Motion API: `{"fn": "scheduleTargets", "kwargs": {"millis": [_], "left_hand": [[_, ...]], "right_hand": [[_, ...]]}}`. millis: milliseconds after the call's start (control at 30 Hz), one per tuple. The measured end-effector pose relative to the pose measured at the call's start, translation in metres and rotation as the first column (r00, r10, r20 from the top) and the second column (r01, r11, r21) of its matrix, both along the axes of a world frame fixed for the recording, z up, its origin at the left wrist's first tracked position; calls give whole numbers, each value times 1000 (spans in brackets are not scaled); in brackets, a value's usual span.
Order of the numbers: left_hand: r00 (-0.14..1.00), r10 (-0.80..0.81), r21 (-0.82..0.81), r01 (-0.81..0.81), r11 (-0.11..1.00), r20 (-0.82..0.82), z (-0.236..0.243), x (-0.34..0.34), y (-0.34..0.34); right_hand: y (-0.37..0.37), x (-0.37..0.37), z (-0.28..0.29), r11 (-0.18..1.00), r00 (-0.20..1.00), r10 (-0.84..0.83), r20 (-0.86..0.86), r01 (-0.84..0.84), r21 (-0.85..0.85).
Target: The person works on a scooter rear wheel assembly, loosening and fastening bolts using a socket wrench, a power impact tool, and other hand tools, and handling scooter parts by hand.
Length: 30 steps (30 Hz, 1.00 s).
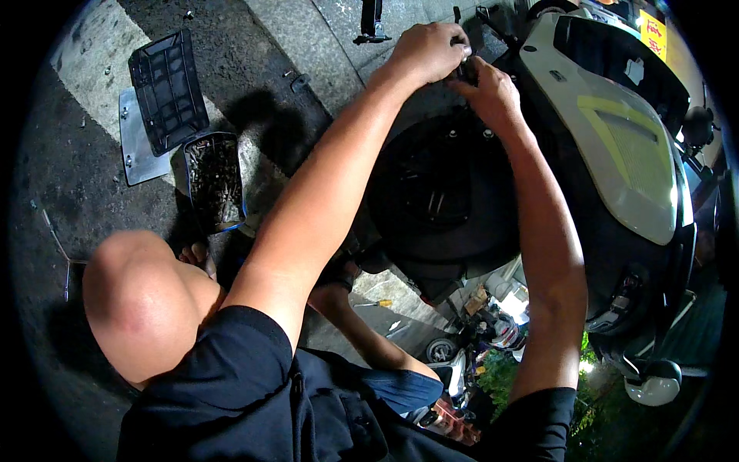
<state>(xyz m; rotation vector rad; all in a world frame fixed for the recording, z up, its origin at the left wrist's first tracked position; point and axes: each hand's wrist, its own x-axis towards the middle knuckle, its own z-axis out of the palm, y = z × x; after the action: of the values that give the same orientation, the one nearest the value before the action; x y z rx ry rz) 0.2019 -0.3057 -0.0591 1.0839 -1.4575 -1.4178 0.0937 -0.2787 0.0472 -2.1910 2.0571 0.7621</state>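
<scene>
Both my arms stretch forward beside a scooter with a pale body panel (608,131). My left hand (433,52) is closed, its fingertips bent over a small dark part. Just to its right, my right hand (493,91) pinches at the same spot from the other side. My fingers mostly cover what lies between them, so I cannot make out its kind. Below my hands is a round black wheel (400,181), largely in shadow, with two shiny bolt heads (469,134) near its upper edge.
On the ground at left stands an open box (215,185) full of loose fasteners. Beside it lie a black ribbed plastic panel (168,92) and a flat metal plate (138,146). A thin-armed tool (55,235) lies at far left. My bent knee (138,300) fills the lower left.
</scene>
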Motion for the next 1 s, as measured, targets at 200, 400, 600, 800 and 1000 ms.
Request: {"fn": "scheduleTargets", "kwargs": {"millis": [200,400,600,800,1000], "left_hand": [[925,-143,-110,111,988,-352,-16,4,-2],[1000,-17,114,17,993,-2,12,0,4],[982,-132,-77,123,989,-137,1,3,-2],[996,-35,89,43,995,-84,2,-2,2],[991,-88,-35,85,996,-100,3,0,-1]], "right_hand": [[-10,-3,10,956,936,-240,257,183,227],[0,-7,3,998,995,-55,84,56,-13],[-6,-16,18,941,902,-317,292,263,211],[-3,-8,13,998,990,-49,132,45,36],[-5,-27,6,985,920,-119,373,61,163]]}}
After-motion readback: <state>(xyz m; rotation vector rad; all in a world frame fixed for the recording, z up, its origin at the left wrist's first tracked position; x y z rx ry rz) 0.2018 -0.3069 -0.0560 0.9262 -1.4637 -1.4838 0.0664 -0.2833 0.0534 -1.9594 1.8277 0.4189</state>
